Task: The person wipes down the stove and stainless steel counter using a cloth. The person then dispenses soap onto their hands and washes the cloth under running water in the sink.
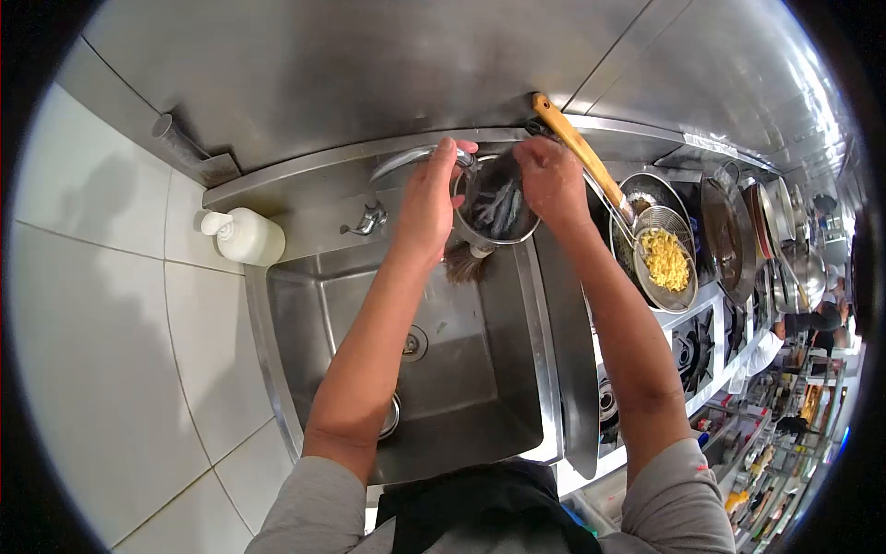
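Note:
A round metal bowl at the back right corner of the sink has dark, silvery strips in it; I cannot make out what they are. My left hand is at the bowl's left side beside the curved faucet spout, fingers stretched out and thumb apart. Over the bowl's right side, my right hand has its fingers closed at a dark, see-through, blurred piece above the bowl. What exactly they pinch is hidden. Below the bowl, brush bristles show.
The steel sink has a drain and a tap handle. A white pump bottle stands left. At right, a wooden-handled strainer with yellow bits rests on a pan, near burners. Another person is farther right.

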A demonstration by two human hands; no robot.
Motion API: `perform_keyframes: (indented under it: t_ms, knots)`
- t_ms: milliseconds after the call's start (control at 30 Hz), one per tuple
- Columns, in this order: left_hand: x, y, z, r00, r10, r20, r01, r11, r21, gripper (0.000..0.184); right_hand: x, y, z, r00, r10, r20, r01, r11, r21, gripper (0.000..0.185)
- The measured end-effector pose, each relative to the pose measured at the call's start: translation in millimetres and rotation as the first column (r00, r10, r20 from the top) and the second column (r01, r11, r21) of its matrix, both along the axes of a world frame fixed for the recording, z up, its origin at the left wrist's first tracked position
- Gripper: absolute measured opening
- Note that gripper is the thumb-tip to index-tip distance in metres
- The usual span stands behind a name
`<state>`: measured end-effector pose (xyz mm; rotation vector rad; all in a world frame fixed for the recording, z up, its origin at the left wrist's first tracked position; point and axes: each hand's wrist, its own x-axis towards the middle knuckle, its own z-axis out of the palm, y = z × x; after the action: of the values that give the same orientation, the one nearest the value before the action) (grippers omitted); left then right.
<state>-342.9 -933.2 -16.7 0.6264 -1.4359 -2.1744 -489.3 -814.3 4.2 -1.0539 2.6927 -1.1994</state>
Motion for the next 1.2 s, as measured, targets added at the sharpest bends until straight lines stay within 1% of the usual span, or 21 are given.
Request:
perform_keyframes:
  t_ms: [67, 167, 200, 233, 300, 367, 400, 467, 500, 567, 600, 667, 700, 800, 933, 967, 1000, 1033, 1067, 1167, 1200]
  knots:
    - [0.9, -0.2, 0.3, 1.0, -0.001, 0.028, 0.001, 1.0, -0.004, 0.049, -4.8, -7.6, 12.0, 0.993, 0.001, 0.117, 0.012, 0.994, -0.109, 0.021]
    - [0.2, -0.6, 1.9, 1.0, -0.002, 0.024, 0.003, 1.0, -0.017, 0.048, -12.9, -20.1, 37.2, 0.98, 0.015, 0.2, 0.019, 0.986, -0.167, 0.022]
    - [0.6, -0.8, 0.8, 1.0, -0.005, 0.021, 0.005, 1.0, -0.011, 0.048, -12.5, -19.9, 35.8, 0.992, 0.086, 0.089, -0.088, 0.996, 0.019, 0.023]
    - [1.6, -0.7, -0.4, 1.0, -0.008, 0.018, 0.008, 1.0, -0.005, 0.047, -12.5, -19.3, 32.5, 0.984, 0.175, -0.008, -0.17, 0.962, 0.216, 0.024]
    - [0.4, 0.3, -0.2, 1.0, -0.003, 0.004, 0.003, 1.0, -0.003, 0.048, -24.1, -25.7, -18.5, 0.976, 0.217, -0.023, -0.184, 0.876, 0.447, 0.033]
    - [0.8, 0.3, -0.8, 1.0, 0.01, -0.004, -0.01, 1.0, -0.012, 0.049, -2.6, -21.3, -59.5, 0.977, 0.174, -0.127, -0.113, 0.916, 0.384, 0.032]
    - [1.3, 0.7, -0.7, 1.0, 0.009, -0.003, -0.009, 1.0, -0.014, 0.05, -3.8, -24.9, -79.1, 0.991, 0.13, -0.018, -0.107, 0.876, 0.471, 0.029]
    - [2.7, 1.8, 1.0, 1.0, 0.012, 0.006, -0.012, 1.0, -0.023, 0.051, 4.3, -27.3, -102.5, 1.0, 0.015, -0.025, -0.002, 0.898, 0.44, 0.027]
    - [4.3, 1.7, -0.9, 1.0, 0.01, 0.006, -0.009, 1.0, -0.014, 0.052, 4.6, -28.3, -110.1, 0.998, 0.031, -0.045, -0.008, 0.894, 0.449, 0.026]
    - [5.5, 3.2, -2.5, 1.0, -0.002, -0.001, 0.002, 1.0, 0.003, 0.053, 1.5, -26.7, -110.5, 0.994, 0.059, -0.094, -0.008, 0.884, 0.467, 0.024]
    - [7.0, 3.7, -2.8, 1.0, -0.019, -0.001, 0.019, 1.0, 0.003, 0.053, -5.3, -24.1, -107.5, 0.998, 0.051, -0.027, -0.035, 0.905, 0.423, 0.025]
    - [13.3, 4.5, -1.2, 0.999, -0.04, 0.001, 0.04, 0.999, 0.007, 0.053, -10.4, -25.0, -74.4, 0.992, 0.057, 0.111, -0.091, 0.939, 0.33, 0.027]
    - [16.4, 6.6, 3.2, 1.0, -0.026, 0.011, 0.026, 1.0, 0.018, 0.053, -4.1, -26.4, -58.1, 0.998, 0.02, 0.053, -0.035, 0.952, 0.304, 0.022]
    - [13.3, 10.4, 3.9, 1.0, -0.004, 0.0, 0.004, 0.998, 0.057, 0.053, -14.6, -19.9, -112.8, 0.993, 0.101, -0.061, -0.071, 0.924, 0.376, 0.022]
    - [36.5, 15.1, 1.6, 1.0, 0.013, -0.005, -0.012, 0.996, 0.088, 0.047, -14.2, -24.0, -103.2, 0.995, 0.084, -0.051, -0.042, 0.829, 0.558, 0.024]
    - [54.3, 15.9, -8.8, 1.0, 0.01, -0.016, -0.008, 0.994, 0.106, 0.045, -6.4, -24.8, -73.2, 0.998, 0.053, -0.042, -0.025, 0.863, 0.505, 0.02]
    - [72.3, 15.3, -15.4, 1.0, 0.007, -0.029, -0.003, 0.992, 0.126, 0.044, 2.8, -17.2, -47.9, 1.0, 0.007, -0.016, -0.001, 0.938, 0.347, 0.023]
    - [94.0, 12.1, -13.8, 0.999, 0.025, -0.02, -0.024, 0.997, 0.071, 0.043, 6.4, -14.3, -41.3, 0.997, -0.076, -0.006, 0.076, 0.974, 0.214, 0.023]
    - [111.0, 7.4, -8.7, 0.999, 0.039, -0.011, -0.039, 0.999, 0.019, 0.043, 7.8, -10.2, -39.1, 0.987, -0.162, 0.015, 0.16, 0.984, 0.082, 0.024]
    - [133.3, -4.3, 11.6, 0.986, 0.053, 0.156, -0.028, 0.987, -0.157, 0.046, 18.0, -12.2, -45.6, 0.974, -0.2, 0.105, 0.22, 0.947, -0.235, 0.023]
    - [132.9, -4.0, 13.0, 0.986, 0.066, 0.154, -0.039, 0.984, -0.172, 0.047, 18.8, -14.4, -44.0, 0.973, -0.196, 0.124, 0.224, 0.934, -0.28, 0.024]
